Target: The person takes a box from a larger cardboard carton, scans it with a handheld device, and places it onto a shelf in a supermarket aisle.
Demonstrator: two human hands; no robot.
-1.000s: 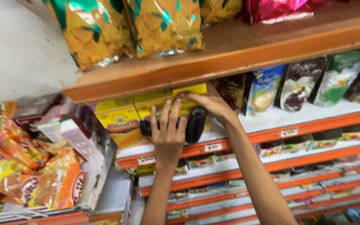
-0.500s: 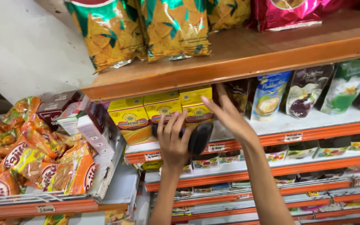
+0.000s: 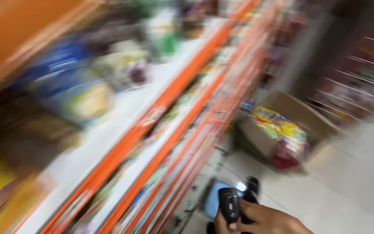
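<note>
At bottom edge of my blurred view, 1 hand (image 3: 267, 221), side unclear, closes around a black handheld scanner (image 3: 229, 204), held upright above the floor (image 3: 347, 190) beside orange shelves (image 3: 169, 130); other hand unseen.

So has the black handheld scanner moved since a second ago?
Yes. The black handheld scanner was up at the orange-edged shelves; now it is held low in a hand, down by the floor.
</note>
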